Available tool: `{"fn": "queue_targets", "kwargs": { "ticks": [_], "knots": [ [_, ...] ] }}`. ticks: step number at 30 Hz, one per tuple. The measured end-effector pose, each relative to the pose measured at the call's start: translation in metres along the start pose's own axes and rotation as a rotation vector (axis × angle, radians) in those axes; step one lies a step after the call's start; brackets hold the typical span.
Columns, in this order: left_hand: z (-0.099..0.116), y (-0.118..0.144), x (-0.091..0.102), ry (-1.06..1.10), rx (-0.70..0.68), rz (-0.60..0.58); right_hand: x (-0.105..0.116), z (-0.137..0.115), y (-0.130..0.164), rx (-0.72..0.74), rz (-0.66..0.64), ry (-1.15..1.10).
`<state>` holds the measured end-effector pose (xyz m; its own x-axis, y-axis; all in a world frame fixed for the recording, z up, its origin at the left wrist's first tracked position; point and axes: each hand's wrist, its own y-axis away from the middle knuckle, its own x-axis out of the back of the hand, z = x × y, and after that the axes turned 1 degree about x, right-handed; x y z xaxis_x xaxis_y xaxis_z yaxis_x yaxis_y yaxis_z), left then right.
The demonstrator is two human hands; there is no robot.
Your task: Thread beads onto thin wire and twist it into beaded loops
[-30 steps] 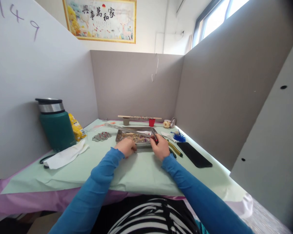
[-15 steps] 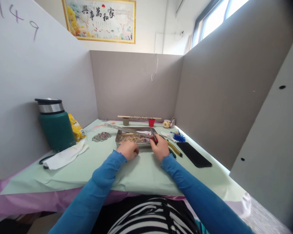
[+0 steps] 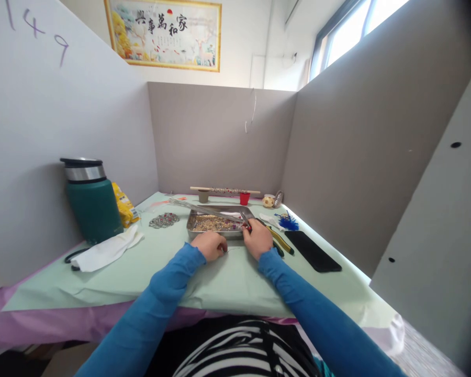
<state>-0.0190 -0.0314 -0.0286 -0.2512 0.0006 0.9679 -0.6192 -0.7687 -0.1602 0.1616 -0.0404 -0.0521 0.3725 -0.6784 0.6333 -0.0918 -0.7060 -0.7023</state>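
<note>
Head camera, looking down at a table covered in pale green paper (image 3: 220,283). Two arms in blue sleeves reach forward. The left hand (image 3: 211,245) rests on the paper just in front of a metal tray (image 3: 215,224) filled with small beads; its fingers are curled in, pinching something too small to make out. The right hand (image 3: 258,240) is closed around a red-handled tool (image 3: 246,219) whose metal tip points over the tray's right end. A thin wire (image 3: 232,249) seems to run between the hands. Compared with a second ago, the left hand has drawn back from the tray's edge toward the body and sits closer to the right hand, which has barely shifted. To the left stand a green flask (image 3: 92,201) and a white cloth (image 3: 108,251); a black phone (image 3: 312,250) lies to the right
</note>
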Motion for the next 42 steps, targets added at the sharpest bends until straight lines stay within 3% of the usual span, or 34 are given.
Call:
{"fn": "queue_targets", "kwargs": {
  "ticks": [4,7,12,15,20,26,34,42],
  "knots": [
    [-0.002,0.000,-0.002,0.001,-0.053,0.023,0.000,-0.002,0.000,0.011,-0.005,0.049],
    [-0.001,0.003,0.003,0.133,-0.065,0.056,-0.001,-0.002,0.000,0.013,-0.011,0.068],
    [0.009,0.004,0.028,0.776,-0.011,0.088,-0.004,0.002,-0.001,0.003,0.009,0.112],
    [0.018,-0.004,0.042,1.116,-0.049,0.149,-0.005,0.004,-0.002,-0.011,0.014,0.108],
    [0.018,-0.031,0.039,1.492,0.094,0.074,-0.001,0.004,-0.003,-0.017,0.070,-0.054],
    [0.012,-0.041,0.020,1.613,0.257,0.219,0.004,-0.001,-0.002,0.053,0.061,-0.149],
    [0.024,-0.033,0.026,1.664,0.273,0.277,0.006,-0.003,-0.002,0.039,0.033,-0.227],
    [0.016,-0.036,0.021,1.687,0.208,0.311,0.003,0.002,-0.002,0.004,0.073,-0.214]
  ]
}}
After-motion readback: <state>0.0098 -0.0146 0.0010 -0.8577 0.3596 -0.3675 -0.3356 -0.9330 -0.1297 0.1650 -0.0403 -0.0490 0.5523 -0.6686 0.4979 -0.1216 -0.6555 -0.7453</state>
